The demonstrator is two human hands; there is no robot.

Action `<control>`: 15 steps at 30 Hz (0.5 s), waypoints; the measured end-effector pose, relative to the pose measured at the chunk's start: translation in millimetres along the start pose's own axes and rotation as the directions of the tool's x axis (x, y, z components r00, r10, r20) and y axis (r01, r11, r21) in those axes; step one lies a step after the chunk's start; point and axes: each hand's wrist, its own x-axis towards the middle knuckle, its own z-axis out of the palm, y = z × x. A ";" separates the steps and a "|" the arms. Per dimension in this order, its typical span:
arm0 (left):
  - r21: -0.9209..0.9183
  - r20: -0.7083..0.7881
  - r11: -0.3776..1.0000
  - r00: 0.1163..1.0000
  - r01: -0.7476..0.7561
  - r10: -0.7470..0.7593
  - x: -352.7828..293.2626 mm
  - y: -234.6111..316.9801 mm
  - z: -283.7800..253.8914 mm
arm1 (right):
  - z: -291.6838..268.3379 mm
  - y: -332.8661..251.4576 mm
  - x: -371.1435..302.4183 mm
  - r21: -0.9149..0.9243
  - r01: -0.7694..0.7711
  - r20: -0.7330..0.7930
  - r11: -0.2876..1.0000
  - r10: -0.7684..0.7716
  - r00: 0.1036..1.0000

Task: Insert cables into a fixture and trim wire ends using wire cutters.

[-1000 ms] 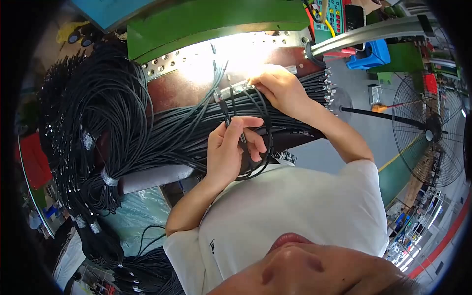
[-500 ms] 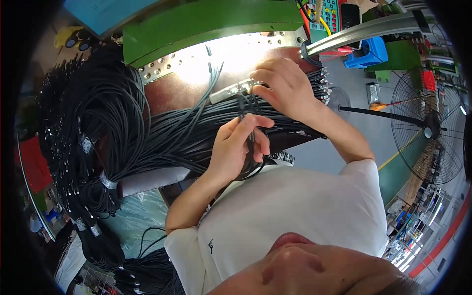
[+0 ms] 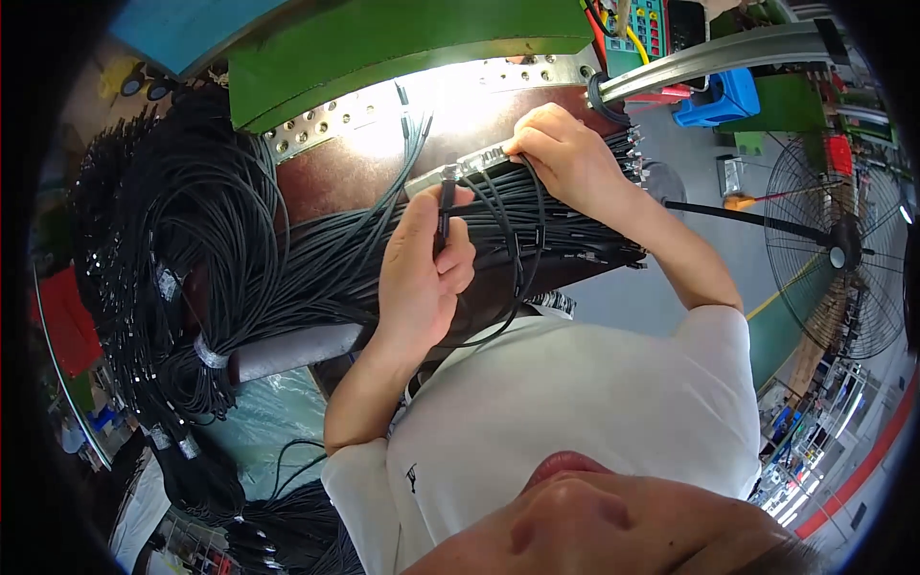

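Note:
Upright in my closed left hand is a black cable connector, its tip at the near edge of a narrow metal bar. The bar lies slanted on the brown worktop and has small fittings along it. At its right end, my right hand pinches the bar between thumb and fingers. Thin black cables hang from the bar in a loop toward my shirt. My fingers partly hide the bar's right end and the connector's lower part.
A thick bundle of black cables crosses the brown worktop and piles up at the left. Behind stands a green machine beam with a bright light below it. A metal arm, a blue stool and a large fan are at right.
My left hand has moved up and left and now holds the connector upright at the bar. My right hand has closed at the bar's right end. The loose cables hang lower in a loop.

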 end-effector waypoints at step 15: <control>0.686 0.130 0.711 0.988 -0.153 0.087 -6.9 13.4 14.7 | -55.4 -9.8 8.5 -0.351 0.403 0.059 0.845 -0.410 0.910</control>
